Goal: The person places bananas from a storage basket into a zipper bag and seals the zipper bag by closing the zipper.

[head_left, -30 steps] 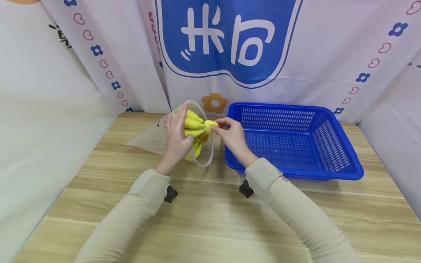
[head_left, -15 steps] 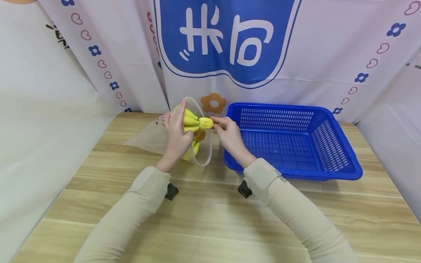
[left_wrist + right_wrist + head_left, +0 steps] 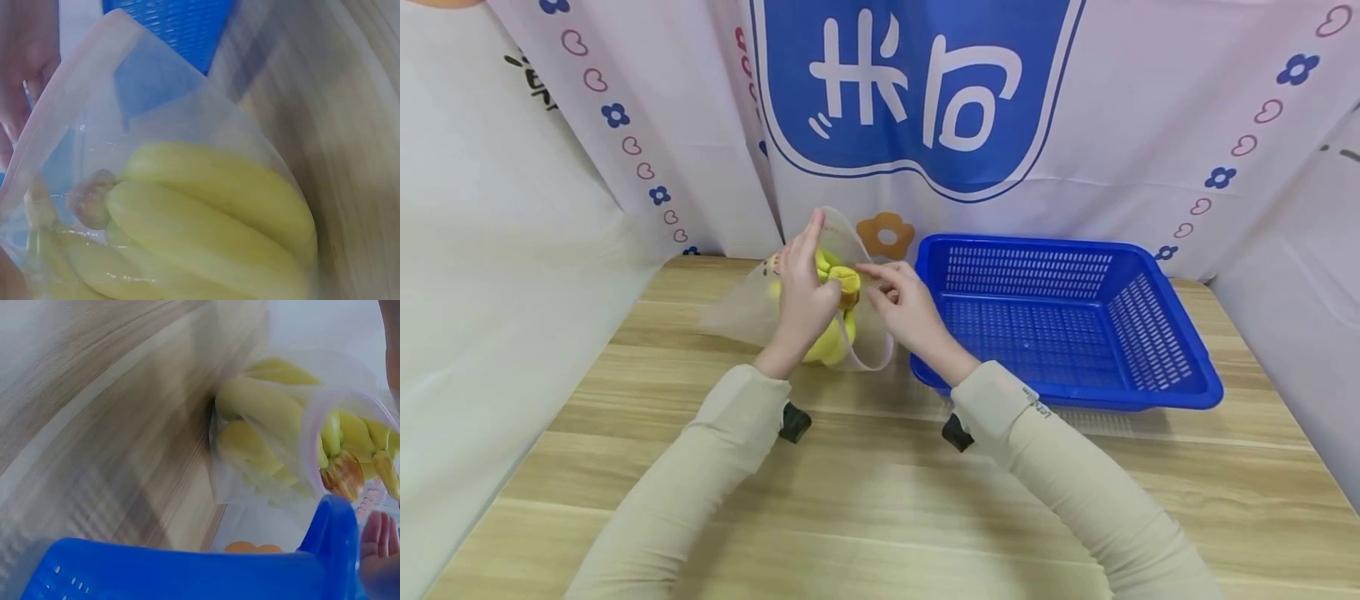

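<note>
A sheer see-through bag lies tilted on the table, its pale-rimmed mouth facing right. My left hand holds it at the mouth, fingers pointing up and thumb near the rim. Inside are yellow banana bunches, one with a brown stem end. Another bunch's yellow stem end shows at the bag's mouth. My right hand is just right of that stem, index finger extended and the other fingers loosely bent. In the right wrist view it appears apart from the stem.
A blue plastic basket with slotted walls stands right of the bag, close to my right hand. The wood-grain table stretches toward me. Behind it hangs a printed white curtain.
The upper banana bunch has moved left, deeper into the bag. My right hand followed it left and has let go of its stem. The left hand stays at the bag's mouth.
</note>
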### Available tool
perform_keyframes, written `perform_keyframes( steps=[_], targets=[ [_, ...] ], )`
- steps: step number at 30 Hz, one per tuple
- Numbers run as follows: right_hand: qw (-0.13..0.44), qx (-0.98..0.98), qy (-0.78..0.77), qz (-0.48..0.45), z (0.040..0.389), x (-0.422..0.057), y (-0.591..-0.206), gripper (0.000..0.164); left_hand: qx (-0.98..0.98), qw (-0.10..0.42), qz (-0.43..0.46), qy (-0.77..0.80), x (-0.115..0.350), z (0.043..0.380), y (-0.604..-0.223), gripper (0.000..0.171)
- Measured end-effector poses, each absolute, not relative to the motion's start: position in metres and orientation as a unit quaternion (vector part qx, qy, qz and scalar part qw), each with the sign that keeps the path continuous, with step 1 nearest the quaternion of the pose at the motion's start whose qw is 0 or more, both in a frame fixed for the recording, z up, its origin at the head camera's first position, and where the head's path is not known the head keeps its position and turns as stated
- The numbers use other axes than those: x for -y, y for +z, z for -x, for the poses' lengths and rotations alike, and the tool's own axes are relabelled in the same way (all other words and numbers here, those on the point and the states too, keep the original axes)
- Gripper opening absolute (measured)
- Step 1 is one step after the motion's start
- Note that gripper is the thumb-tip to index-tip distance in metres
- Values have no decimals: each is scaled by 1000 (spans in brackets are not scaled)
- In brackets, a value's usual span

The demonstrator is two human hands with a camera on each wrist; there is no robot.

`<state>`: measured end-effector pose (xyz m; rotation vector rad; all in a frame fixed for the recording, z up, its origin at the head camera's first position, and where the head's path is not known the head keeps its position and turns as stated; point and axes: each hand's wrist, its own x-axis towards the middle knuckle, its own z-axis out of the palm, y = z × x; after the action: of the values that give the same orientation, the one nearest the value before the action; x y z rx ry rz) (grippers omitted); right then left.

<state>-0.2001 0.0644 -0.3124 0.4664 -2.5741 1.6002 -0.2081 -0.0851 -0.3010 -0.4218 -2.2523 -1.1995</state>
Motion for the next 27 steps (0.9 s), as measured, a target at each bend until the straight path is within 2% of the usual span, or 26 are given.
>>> perform_keyframes(
  steps=[5, 13, 27],
  targets=[
    [78, 831, 538, -118, 203, -70, -308, 39, 823, 245, 136, -493, 90, 210, -292, 81],
    [35, 855, 508, -96, 206, -76, -305, 37, 792, 184, 113, -571, 100, 212, -283, 83],
    [39, 872, 474, -114, 209, -76, -286, 19, 775, 133, 104, -609, 111, 214, -269, 86]
  ],
)
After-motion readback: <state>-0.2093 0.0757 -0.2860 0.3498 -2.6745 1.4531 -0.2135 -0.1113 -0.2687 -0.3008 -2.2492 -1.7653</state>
